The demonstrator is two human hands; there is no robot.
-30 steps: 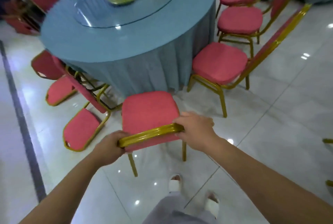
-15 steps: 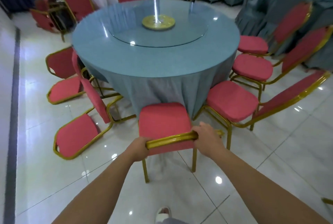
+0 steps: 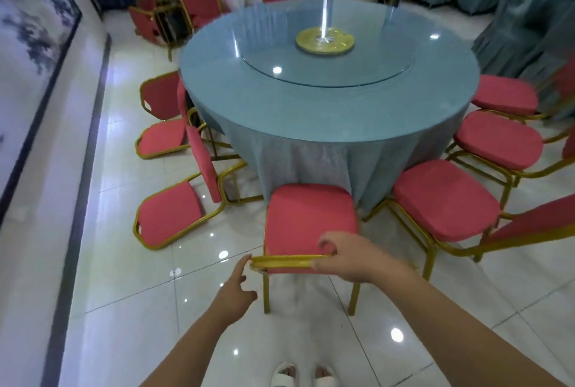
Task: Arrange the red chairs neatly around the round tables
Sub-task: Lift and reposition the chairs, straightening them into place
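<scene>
My right hand (image 3: 351, 262) curled its fingers (image 3: 325, 245) over the gold top rail (image 3: 286, 260) of the red chair (image 3: 308, 218), my left hand (image 3: 233, 290) touching its end with spread fingers, apparently squaring the seat against the round counter (image 3: 311, 113).

Bright, even light from overhead; white glints dot the glossy floor (image 3: 193, 277) at six o'clock and the glass turntable (image 3: 326, 75). The edges bow outward, and the nine o'clock wall (image 3: 31, 75) smears with blur.
</scene>
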